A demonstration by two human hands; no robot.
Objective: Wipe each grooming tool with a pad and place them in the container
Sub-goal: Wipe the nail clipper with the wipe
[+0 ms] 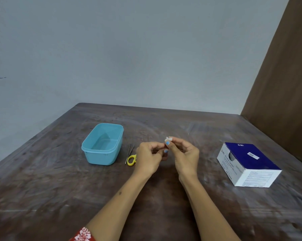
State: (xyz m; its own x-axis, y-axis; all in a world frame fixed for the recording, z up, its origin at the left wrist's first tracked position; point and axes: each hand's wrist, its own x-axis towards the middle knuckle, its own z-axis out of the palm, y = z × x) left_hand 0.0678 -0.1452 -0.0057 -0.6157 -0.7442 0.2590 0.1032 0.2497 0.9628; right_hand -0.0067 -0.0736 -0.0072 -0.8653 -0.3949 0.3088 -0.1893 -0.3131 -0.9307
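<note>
At frame centre a small white pad (pixel 168 139) is pinched between the left hand (pixel 149 158) and right hand (pixel 185 153), apparently being readied, while tweezers (pixel 129 153) and yellow scissors (pixel 132 160) lie unwiped beside the empty blue container (pixel 103 144), one to be picked up next.

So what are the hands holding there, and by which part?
The right hand pinches a small white pad at its fingertips. The left hand is curled beside it, on the pad or something hidden. Which part, I cannot tell.
</note>
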